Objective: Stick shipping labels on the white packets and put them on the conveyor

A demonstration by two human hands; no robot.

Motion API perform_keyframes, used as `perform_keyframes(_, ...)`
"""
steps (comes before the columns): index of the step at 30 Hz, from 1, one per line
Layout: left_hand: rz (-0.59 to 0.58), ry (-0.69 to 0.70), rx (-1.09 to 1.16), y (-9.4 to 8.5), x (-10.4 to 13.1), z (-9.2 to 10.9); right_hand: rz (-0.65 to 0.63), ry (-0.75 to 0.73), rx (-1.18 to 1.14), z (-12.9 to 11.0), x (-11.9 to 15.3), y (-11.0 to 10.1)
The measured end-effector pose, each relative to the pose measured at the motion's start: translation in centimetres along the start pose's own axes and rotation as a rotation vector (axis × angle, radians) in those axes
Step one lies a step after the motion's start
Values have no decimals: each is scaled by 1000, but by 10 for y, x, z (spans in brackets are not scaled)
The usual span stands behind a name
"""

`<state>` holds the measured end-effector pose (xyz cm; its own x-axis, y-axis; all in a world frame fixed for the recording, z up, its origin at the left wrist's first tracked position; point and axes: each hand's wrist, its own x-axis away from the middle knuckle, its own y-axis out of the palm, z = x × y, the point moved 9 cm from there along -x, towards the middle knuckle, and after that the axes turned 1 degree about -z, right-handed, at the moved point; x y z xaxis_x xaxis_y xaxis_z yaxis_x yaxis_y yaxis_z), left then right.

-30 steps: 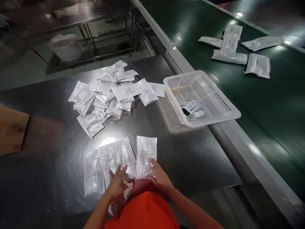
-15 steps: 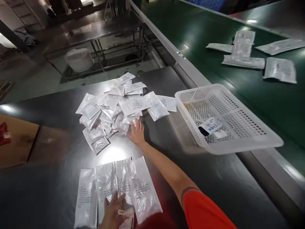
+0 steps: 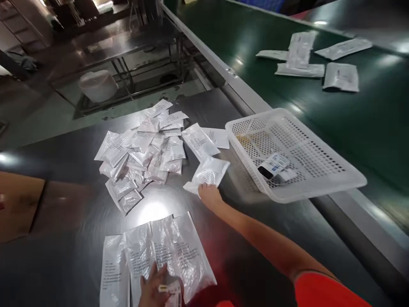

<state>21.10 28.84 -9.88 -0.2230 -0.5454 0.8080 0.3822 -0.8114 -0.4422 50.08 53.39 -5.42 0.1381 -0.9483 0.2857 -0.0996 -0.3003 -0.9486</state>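
My right hand (image 3: 210, 196) is closed on the near edge of a white printed packet (image 3: 211, 169), just right of the pile, at the table's middle. Heaped to its left is a pile of similar white packets (image 3: 140, 147) with dark print. At the bottom, my left hand (image 3: 153, 286) has its thumb and fingers around a small printed label (image 3: 174, 294), partly cut off by the frame edge. It hovers over a row of several longer white packets (image 3: 191, 256) lying side by side, print facing up.
A white perforated basket (image 3: 319, 187) stands right of the pile, holding a small black-and-white item (image 3: 273, 165). Beyond it runs a green conveyor belt (image 3: 230, 25) carrying several white packets (image 3: 341, 76). A cardboard box (image 3: 19, 204) sits at the left, a white tub (image 3: 98, 86) farther back.
My right hand has moved right and a little nearer from the pile's edge, drawing a packet along with it. My left hand stays over the row with the label. The view has shifted slightly.
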Motion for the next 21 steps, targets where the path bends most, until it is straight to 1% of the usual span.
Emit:
perform_keyframes(2,3,-2,39,-2,2,1,-67,65,-27,1,59,31)
perform_keyframes(4,29,-4,36,-7,6,4,-97,117,-138,-3,100,50)
perform_keyframes(6,57,-2,23,-13,10,9,-106,119,-288,-6,124,60)
perform_keyframes(8,78,11,16,-19,15,17,-75,34,-373,-6,139,62)
perform_keyframes(10,95,41,6,-22,21,31,-47,-77,-360,-5,155,66)
perform_keyframes(12,111,86,-11,-21,25,49,-34,-113,-322,-5,171,79)
perform_keyframes(13,108,111,-24,-19,26,60,-31,-83,-301,-5,178,87)
perform_keyframes(15,78,152,-53,-10,25,82,3,47,-263,-4,184,99)
perform_keyframes(17,12,156,-89,3,19,99,47,148,-249,-5,181,103)
perform_keyframes(18,-20,145,-111,10,16,105,51,138,-254,-6,175,102)
perform_keyframes(19,-45,134,-137,16,13,109,38,67,-263,-8,168,100)
perform_keyframes(21,-57,129,-195,24,8,115,-5,-200,-281,-16,156,94)
